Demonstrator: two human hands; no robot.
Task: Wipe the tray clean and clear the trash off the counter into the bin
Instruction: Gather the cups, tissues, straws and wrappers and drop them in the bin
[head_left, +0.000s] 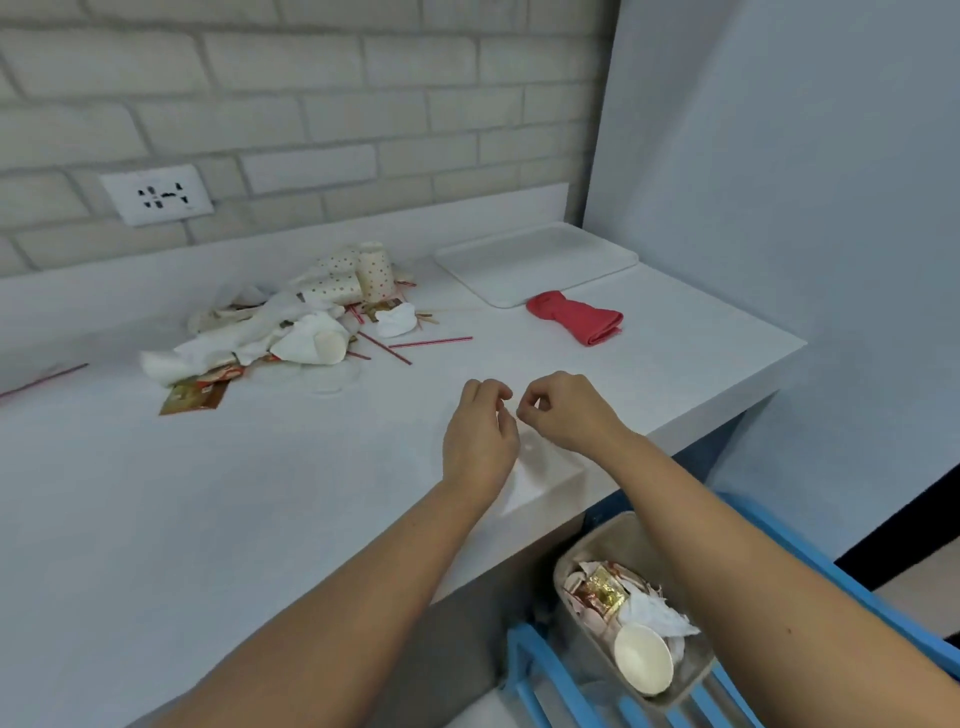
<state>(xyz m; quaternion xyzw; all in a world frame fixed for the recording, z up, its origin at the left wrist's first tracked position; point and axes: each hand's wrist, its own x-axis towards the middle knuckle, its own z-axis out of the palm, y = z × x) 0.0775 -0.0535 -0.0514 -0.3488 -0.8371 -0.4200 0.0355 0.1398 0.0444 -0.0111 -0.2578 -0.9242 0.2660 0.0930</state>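
A white tray (535, 260) lies at the back right of the white counter (208, 493), with a crumpled red cloth (576, 317) just in front of it. A trash pile (311, 322) of dotted paper cups, napkins, sachets and red straws (431, 342) sits at the back centre. My left hand (480, 436) and my right hand (566, 410) hover close together over the counter's front edge, thumbs pinched against curled fingers. A faint clear plastic film (543, 470) hangs below them. The beige bin (597, 540) stands on the floor at lower right, holding cups and wrappers.
A gold sachet (195, 395) lies at the pile's left front. A wall socket (158, 195) is set in the brick wall behind. A blue slatted frame (550, 686) surrounds the bin. A pale blue wall (779, 182) closes off the right side.
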